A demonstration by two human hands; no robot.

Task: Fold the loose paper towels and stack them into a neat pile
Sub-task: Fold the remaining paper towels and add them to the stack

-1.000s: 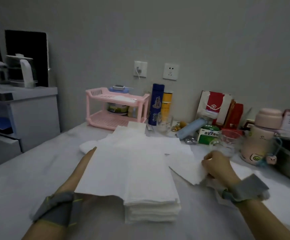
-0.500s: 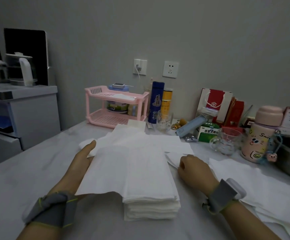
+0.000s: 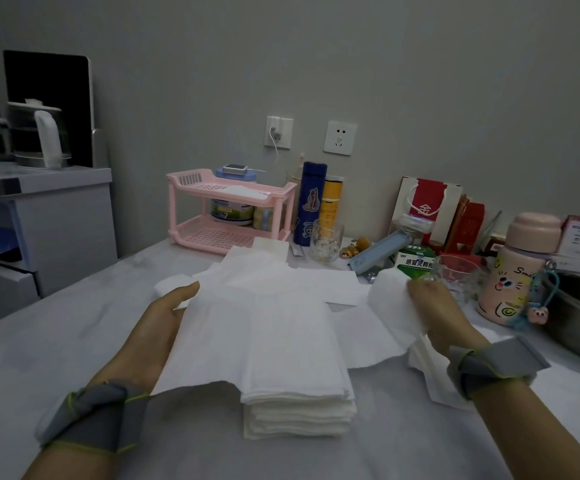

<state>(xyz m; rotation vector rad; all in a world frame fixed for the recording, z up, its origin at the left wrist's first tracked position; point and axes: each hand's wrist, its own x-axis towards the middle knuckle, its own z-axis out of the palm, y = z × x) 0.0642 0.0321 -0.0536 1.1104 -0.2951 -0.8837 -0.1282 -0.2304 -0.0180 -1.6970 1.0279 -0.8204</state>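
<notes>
A stack of folded white paper towels (image 3: 299, 410) stands on the grey table (image 3: 39, 358) in front of me. An unfolded towel (image 3: 257, 334) lies over its top and hangs off to the left. My left hand (image 3: 156, 327) lies flat beneath that overhang, thumb showing at its far edge. My right hand (image 3: 437, 317) grips a loose towel (image 3: 385, 320) lifted off the table to the right of the stack. More loose towels (image 3: 316, 282) lie spread behind the stack, and a few (image 3: 430, 375) under my right wrist.
A pink two-tier rack (image 3: 226, 216), a blue flask (image 3: 311, 202), a yellow tube, glass mugs (image 3: 326, 239), boxes and a pink cartoon bottle (image 3: 513, 271) line the back. A steel bowl (image 3: 579, 313) sits far right. A kettle (image 3: 39, 136) stands on a cabinet at left.
My right hand went from the right to the stack's edge, then back right and up, lifting a loose towel off the table. My left hand stayed under the overhanging towel.
</notes>
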